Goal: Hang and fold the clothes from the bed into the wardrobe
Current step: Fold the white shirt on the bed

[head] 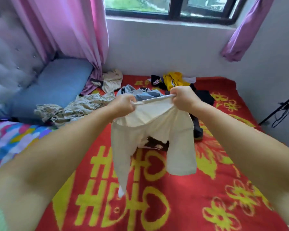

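A cream white T-shirt (158, 130) hangs in the air over the bed (157, 205), which is covered by a red blanket with yellow patterns. My left hand (123, 104) grips one end of the shirt's top edge and my right hand (182, 97) grips the other end, stretching the edge taut between them. The shirt's body and sleeves dangle below, with a dark print partly showing. More clothes lie on the bed behind: a grey-blue garment (140, 94), a yellow jersey (173, 80), dark clothes (203, 97), a beige patterned garment (77, 109) and a cream one (112, 80).
A blue pillow (53, 87) leans at the padded headboard (8, 60) on the left. Pink curtains (65, 30) hang beside the window (170, 7). A black stand with cables (282, 109) is at the right wall. A colourful sheet (10, 140) shows at lower left.
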Demonstrator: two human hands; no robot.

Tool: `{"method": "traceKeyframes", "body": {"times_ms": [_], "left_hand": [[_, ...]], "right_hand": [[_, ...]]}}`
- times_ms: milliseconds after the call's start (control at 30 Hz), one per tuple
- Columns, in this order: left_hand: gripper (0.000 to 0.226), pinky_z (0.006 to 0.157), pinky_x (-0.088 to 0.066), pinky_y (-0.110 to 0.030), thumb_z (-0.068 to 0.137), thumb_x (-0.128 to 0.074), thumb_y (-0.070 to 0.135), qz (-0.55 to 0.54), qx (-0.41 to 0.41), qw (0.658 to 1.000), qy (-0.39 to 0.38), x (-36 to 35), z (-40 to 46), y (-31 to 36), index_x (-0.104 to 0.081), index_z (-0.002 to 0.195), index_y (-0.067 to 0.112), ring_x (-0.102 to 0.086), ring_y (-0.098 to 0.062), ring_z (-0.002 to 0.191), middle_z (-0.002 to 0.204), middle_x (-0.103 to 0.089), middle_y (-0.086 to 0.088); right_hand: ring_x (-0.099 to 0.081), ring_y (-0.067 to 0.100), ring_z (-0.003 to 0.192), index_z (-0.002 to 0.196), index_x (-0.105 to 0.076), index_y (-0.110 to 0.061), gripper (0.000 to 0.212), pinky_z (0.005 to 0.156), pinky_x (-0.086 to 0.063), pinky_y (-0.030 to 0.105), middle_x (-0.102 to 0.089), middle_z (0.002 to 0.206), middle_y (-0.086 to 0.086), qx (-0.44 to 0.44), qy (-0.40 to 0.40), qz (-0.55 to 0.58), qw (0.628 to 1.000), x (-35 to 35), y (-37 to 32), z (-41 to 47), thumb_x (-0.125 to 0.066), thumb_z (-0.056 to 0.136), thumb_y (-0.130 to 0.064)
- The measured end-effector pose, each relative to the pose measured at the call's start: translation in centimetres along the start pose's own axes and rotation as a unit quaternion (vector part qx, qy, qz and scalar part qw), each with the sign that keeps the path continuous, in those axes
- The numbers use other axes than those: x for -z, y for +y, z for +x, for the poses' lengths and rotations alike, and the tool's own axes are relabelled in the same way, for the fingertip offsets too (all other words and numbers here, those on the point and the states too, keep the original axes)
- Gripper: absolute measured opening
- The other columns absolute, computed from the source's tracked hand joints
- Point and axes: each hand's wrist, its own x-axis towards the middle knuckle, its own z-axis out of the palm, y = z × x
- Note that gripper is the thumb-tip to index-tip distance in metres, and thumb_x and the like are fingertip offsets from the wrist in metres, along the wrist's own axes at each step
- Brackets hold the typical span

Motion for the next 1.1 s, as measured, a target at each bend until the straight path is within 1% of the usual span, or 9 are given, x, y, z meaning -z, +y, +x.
{"method": "traceKeyframes", "body": {"times_ms": [133,233,367,467,600,767,867,1000,1100], "left_hand": [[0.020,0.065,-0.037,-0.031,0.086,-0.056,0.010,0.024,0.030,0.997,0.069,5.2,-1.0,-1.0,-0.053,0.067,0.017,-0.058,-0.031,0.086,0.079,-0.058,-0.010],[0.023,0.063,-0.037,-0.029,0.085,-0.065,0.011,-0.125,0.045,0.988,0.074,8.2,-2.1,-1.8,-0.058,0.063,0.014,-0.050,-0.021,0.072,0.066,-0.054,-0.003],[0.008,0.060,-0.053,-0.022,0.084,-0.068,0.012,-0.361,0.007,0.925,-0.118,12.8,-3.9,-2.3,-0.073,0.091,0.012,-0.063,-0.015,0.070,0.082,-0.069,-0.005],[0.033,0.063,-0.057,-0.028,0.075,-0.080,0.030,-0.320,0.014,0.913,-0.253,15.1,-4.3,-2.3,-0.071,0.102,0.013,-0.068,-0.016,0.074,0.088,-0.071,-0.006],[0.065,0.064,-0.059,-0.029,0.057,-0.087,0.048,-0.365,0.032,0.899,-0.240,15.1,-4.3,-1.4,-0.069,0.108,0.012,-0.068,-0.015,0.071,0.088,-0.072,-0.005],[0.025,0.049,-0.054,-0.021,0.099,-0.048,0.028,-0.492,0.128,0.852,-0.125,12.7,-4.4,3.1,-0.060,0.089,0.007,-0.064,-0.012,0.050,0.062,-0.067,-0.003],[0.032,0.043,-0.048,-0.018,0.104,-0.036,0.017,-0.542,0.145,0.825,-0.063,11.0,-4.9,6.7,-0.052,0.078,0.006,-0.058,-0.010,0.043,0.059,-0.059,-0.004],[0.039,0.054,-0.035,-0.019,0.105,-0.026,0.014,-0.645,0.138,0.749,-0.054,9.4,-5.4,10.9,-0.042,0.070,0.012,-0.038,-0.010,0.056,0.067,-0.038,-0.001],[0.040,0.041,-0.044,-0.018,0.105,-0.028,0.014,-0.637,0.127,0.761,-0.009,9.2,-5.6,12.4,-0.047,0.070,0.012,-0.043,-0.008,0.040,0.049,-0.047,0.001]], "right_hand": [[-0.042,0.025,0.069,0.065,-0.052,-0.006,0.017,0.057,-0.031,0.032,-0.048,0.068,0.007,-0.077,0.056,0.030,0.995,5.8,0.0,0.4,-0.041,0.077,0.001],[-0.042,0.018,0.065,0.080,-0.057,-0.006,0.011,0.055,-0.032,0.029,-0.046,0.067,0.002,-0.066,-0.051,0.145,0.986,8.7,0.5,-0.6,-0.049,0.083,-0.013],[-0.068,0.016,0.089,0.112,-0.065,-0.011,0.052,0.071,-0.052,0.027,-0.071,0.102,0.002,-0.027,-0.315,0.219,0.923,12.8,0.3,-2.1,-0.072,0.078,-0.051],[-0.067,0.022,0.101,0.121,-0.064,-0.013,0.059,0.077,-0.056,0.031,-0.068,0.117,0.011,-0.013,-0.416,0.234,0.879,16.0,1.2,-2.3,-0.080,0.073,-0.043],[-0.066,0.013,0.071,0.106,-0.068,-0.002,0.060,0.058,-0.053,0.025,-0.072,0.089,0.005,-0.073,-0.228,0.246,0.939,16.2,1.9,-2.6,-0.076,0.067,-0.047],[-0.062,0.022,0.079,0.105,-0.068,-0.004,0.034,0.079,-0.054,0.041,-0.068,0.093,0.011,-0.118,-0.043,0.212,0.969,12.7,0.0,-2.5,-0.052,0.098,-0.034],[-0.056,0.024,0.080,0.107,-0.064,0.002,0.031,0.075,-0.049,0.039,-0.062,0.091,0.011,-0.122,-0.016,0.248,0.961,11.0,-2.9,-2.9,-0.044,0.100,-0.019],[-0.046,0.021,0.075,0.108,-0.055,0.013,0.038,0.065,-0.036,0.033,-0.052,0.085,0.009,-0.059,-0.001,0.308,0.950,8.5,-7.8,-4.6,-0.042,0.100,-0.021],[-0.050,0.019,0.073,0.101,-0.059,0.000,0.042,0.066,-0.041,0.034,-0.055,0.078,0.003,0.013,-0.005,0.284,0.959,7.7,-10.4,-6.3,-0.040,0.101,-0.038]]}}
